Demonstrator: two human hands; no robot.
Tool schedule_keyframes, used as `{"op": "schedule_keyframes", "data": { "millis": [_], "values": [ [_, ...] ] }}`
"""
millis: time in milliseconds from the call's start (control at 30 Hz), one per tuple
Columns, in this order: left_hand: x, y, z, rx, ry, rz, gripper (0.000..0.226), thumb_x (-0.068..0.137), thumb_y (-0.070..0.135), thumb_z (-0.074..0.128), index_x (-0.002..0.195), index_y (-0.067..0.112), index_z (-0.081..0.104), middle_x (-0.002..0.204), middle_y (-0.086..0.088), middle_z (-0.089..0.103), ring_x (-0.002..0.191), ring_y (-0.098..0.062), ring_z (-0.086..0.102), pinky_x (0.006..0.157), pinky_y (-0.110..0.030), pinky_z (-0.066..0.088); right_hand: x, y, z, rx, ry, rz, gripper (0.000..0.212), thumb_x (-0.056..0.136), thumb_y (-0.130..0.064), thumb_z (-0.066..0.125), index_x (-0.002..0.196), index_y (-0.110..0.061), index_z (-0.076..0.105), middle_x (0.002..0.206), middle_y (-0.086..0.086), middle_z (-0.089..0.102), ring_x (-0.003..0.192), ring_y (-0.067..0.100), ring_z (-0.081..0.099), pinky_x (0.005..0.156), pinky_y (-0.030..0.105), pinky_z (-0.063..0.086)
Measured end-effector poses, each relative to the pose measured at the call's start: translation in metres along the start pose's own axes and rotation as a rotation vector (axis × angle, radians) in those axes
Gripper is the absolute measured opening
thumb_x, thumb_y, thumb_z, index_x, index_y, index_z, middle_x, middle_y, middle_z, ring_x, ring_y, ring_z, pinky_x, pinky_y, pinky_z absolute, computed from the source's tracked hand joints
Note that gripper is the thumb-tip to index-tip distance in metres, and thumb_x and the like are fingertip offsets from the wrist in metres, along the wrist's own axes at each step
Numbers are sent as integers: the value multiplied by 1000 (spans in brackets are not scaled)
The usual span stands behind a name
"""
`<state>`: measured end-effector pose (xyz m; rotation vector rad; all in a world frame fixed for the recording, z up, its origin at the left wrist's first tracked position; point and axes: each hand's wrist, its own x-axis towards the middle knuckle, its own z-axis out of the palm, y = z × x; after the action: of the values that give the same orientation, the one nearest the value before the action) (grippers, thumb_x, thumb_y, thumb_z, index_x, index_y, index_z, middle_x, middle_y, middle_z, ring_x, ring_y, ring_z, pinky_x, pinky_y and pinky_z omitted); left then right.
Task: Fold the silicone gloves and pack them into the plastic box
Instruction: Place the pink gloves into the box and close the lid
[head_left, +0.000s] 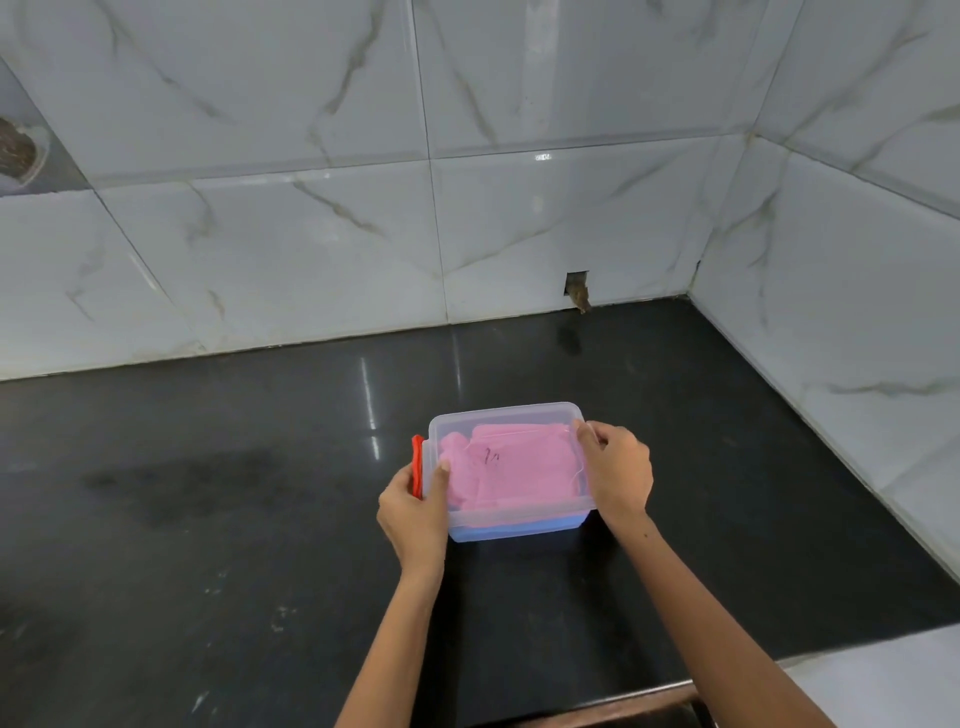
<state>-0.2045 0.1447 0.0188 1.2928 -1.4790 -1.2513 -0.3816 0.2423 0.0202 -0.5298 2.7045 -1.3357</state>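
Observation:
A clear plastic box (519, 527) with a bluish base stands on the black counter, its translucent lid (506, 415) lying on top. Folded pink silicone gloves (519, 467) show through the lid. An orange-red latch (416, 465) sits on the box's left side. My left hand (413, 512) grips the left end, thumb on the lid and fingers round the latch side. My right hand (618, 470) grips the right end, fingers curled over the lid's edge.
The black stone counter (234, 493) runs left and forward, with a dull smear at left. Marbled white tile walls (311, 234) close the back and right. A small hole in the wall (576, 288) lies behind the box. A metal edge (649, 701) shows at bottom.

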Motion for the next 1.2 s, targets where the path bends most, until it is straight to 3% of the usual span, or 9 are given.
{"op": "schedule_keyframes", "data": {
  "millis": [200, 300, 433, 533, 600, 700, 1000, 1100, 1200],
  "values": [
    [-3, 5, 8, 343, 42, 258, 22, 95, 14, 51, 87, -1, 64, 68, -7, 62, 61, -20, 58, 58, -37, 53, 0, 2, 1, -13, 17, -25, 44, 92, -33, 49, 56, -8, 52, 51, 2, 46, 45, 13, 38, 43, 24, 28],
    [-5, 7, 11, 446, 30, 237, 26, 97, 13, 45, 110, -3, 62, 92, -18, 70, 82, -32, 65, 78, -47, 54, -2, 2, -1, 82, -15, 31, 45, 91, -43, 46, 64, -9, 59, 56, 2, 55, 51, 20, 49, 47, 28, 40],
    [-10, 5, 16, 531, 102, 212, 32, 97, 9, 44, 126, -1, 54, 126, -19, 61, 114, -34, 58, 116, -44, 24, -10, 15, -5, 244, -193, 314, 65, 83, -60, 52, 123, -8, 55, 115, 9, 64, 104, 27, 62, 92, 46, 52],
    [-10, 4, 18, 553, 129, 261, 31, 96, 6, 46, 124, -2, 55, 128, -19, 59, 119, -33, 56, 118, -45, 14, -20, 23, -7, 496, -233, 435, 63, 74, -47, 72, 114, 0, 58, 110, 15, 65, 100, 30, 64, 79, 40, 56],
    [-9, 2, 19, 549, 130, 290, 32, 95, 4, 46, 125, -1, 55, 132, -18, 57, 124, -32, 53, 118, -48, 13, -26, 17, -10, 506, -118, 353, 46, 72, -37, 77, 100, -4, 63, 98, 11, 67, 88, 26, 67, 66, 31, 55],
    [-7, 0, 18, 526, 118, 303, 36, 94, 2, 45, 129, 1, 53, 137, -16, 52, 131, -28, 46, 118, -47, 12, -30, 5, -9, 266, 53, 135, 34, 80, -30, 73, 105, -9, 66, 99, 6, 64, 85, 20, 64, 77, 33, 56],
    [-5, -2, 18, 493, 108, 287, 38, 94, 0, 43, 130, 2, 53, 139, -15, 51, 133, -25, 44, 120, -43, 11, -32, 2, -2, -82, 87, -107, 19, 96, -19, 51, 99, -7, 65, 74, 4, 67, 61, 15, 62, 64, 32, 58],
    [-3, -4, 16, 497, 115, 290, 37, 94, 1, 44, 130, 2, 53, 140, -14, 50, 134, -25, 43, 120, -44, 11, -37, 3, 3, -146, 80, -164, 30, 97, -14, 46, 124, -4, 56, 100, 11, 70, 82, 23, 69, 79, 39, 58],
    [5, -6, 7, 521, 132, 290, 37, 94, 2, 44, 131, 3, 52, 141, -13, 48, 137, -23, 39, 119, -45, 10, -43, 5, 14, -310, 14, -295, 48, 100, -21, 35, 145, -4, 27, 144, 10, 45, 129, 24, 48, 113, 37, 32]
  ]
}}
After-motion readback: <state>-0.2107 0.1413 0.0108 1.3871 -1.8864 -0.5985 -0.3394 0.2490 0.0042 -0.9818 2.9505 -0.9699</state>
